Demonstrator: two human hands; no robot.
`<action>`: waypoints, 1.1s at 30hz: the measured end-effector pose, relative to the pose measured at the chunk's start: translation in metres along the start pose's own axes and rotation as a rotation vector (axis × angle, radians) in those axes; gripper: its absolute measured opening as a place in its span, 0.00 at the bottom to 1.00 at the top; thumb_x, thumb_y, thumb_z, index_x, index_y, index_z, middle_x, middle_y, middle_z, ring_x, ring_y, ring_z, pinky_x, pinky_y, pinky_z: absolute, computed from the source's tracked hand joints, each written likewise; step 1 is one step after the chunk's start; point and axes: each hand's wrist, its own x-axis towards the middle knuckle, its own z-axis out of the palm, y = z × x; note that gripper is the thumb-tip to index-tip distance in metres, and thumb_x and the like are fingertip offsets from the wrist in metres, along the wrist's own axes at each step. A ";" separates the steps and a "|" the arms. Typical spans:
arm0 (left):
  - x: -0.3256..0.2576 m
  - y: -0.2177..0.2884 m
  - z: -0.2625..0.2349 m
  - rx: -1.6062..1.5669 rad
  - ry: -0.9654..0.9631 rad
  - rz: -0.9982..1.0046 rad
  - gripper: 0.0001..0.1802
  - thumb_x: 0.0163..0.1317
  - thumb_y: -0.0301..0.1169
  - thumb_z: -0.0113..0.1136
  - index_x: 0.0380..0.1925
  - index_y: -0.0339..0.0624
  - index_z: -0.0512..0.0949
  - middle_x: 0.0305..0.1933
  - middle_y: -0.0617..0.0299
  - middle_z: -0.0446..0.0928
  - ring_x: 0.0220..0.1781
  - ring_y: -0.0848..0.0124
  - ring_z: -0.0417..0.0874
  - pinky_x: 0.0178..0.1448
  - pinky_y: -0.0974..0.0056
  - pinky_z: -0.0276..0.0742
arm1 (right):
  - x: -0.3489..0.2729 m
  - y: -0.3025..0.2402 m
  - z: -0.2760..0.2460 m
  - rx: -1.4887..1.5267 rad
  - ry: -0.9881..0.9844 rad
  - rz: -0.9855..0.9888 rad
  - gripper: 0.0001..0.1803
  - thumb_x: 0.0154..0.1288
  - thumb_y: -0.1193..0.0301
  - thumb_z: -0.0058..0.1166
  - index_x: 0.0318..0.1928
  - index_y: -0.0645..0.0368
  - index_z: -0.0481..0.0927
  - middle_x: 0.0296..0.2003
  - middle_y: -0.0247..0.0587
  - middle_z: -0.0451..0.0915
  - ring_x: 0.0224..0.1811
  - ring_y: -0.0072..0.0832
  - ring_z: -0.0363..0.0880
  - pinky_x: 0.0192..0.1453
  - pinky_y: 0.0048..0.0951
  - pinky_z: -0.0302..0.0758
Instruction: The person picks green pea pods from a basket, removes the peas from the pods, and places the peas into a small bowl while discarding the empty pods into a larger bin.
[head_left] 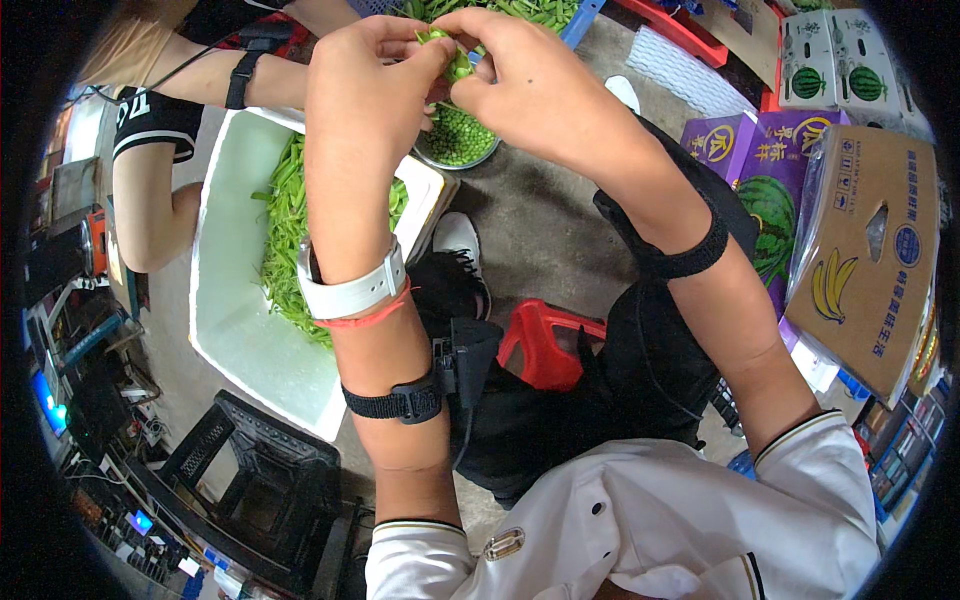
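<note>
Pinched between fingertips of left hand (365, 85) and right hand (520, 80) is a green pod (459, 68). Nearer the body, left of the grip, stands the foam box (222, 230); just below the grip, the bowl (472, 163) of peas (458, 138). The pod looks light, pliant, perhaps slick, best held at its ends; peas probably bruise under hard pressure.

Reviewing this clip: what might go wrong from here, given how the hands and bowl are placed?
The left hand and right hand pinch a green pod above the bowl, toward its far side; a slipping pea might miss and land on the floor.

Another person's arm reaches in beside the left hand, so the two could bump.

A white shoe is near the bowl; a shifted foot might knock it.
</note>
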 end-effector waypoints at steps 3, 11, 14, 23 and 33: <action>0.001 0.000 0.003 -0.036 -0.007 -0.015 0.14 0.57 0.28 0.64 0.39 0.27 0.80 0.27 0.54 0.82 0.25 0.72 0.83 0.25 0.70 0.78 | 0.003 0.021 0.012 -0.142 0.129 -0.114 0.17 0.49 0.76 0.54 0.42 0.71 0.78 0.37 0.65 0.79 0.45 0.55 0.79 0.51 0.45 0.74; 0.000 -0.007 0.002 0.029 -0.025 -0.015 0.12 0.55 0.26 0.65 0.37 0.27 0.82 0.26 0.51 0.83 0.25 0.72 0.84 0.30 0.68 0.79 | 0.002 0.020 0.012 0.004 -0.015 0.092 0.23 0.51 0.77 0.53 0.51 0.68 0.75 0.33 0.48 0.77 0.34 0.33 0.73 0.38 0.32 0.70; -0.002 -0.006 -0.002 -0.014 -0.051 -0.078 0.12 0.56 0.27 0.64 0.37 0.27 0.82 0.26 0.51 0.83 0.25 0.72 0.84 0.30 0.67 0.79 | -0.002 0.012 0.006 0.125 -0.142 0.169 0.27 0.54 0.80 0.49 0.57 0.67 0.72 0.30 0.32 0.75 0.26 0.15 0.68 0.29 0.19 0.65; -0.003 -0.002 -0.011 -0.072 -0.118 -0.035 0.14 0.62 0.25 0.59 0.43 0.23 0.79 0.32 0.54 0.82 0.29 0.72 0.84 0.33 0.70 0.81 | 0.005 0.008 0.001 0.655 -0.137 0.392 0.27 0.55 0.86 0.44 0.59 0.70 0.71 0.42 0.37 0.80 0.34 0.18 0.77 0.41 0.18 0.73; -0.003 -0.008 -0.003 0.070 -0.012 0.034 0.13 0.58 0.25 0.62 0.41 0.26 0.80 0.26 0.53 0.82 0.24 0.74 0.82 0.29 0.68 0.77 | 0.004 0.017 0.004 0.743 -0.177 0.499 0.22 0.57 0.84 0.42 0.53 0.67 0.75 0.38 0.36 0.80 0.32 0.18 0.74 0.37 0.20 0.71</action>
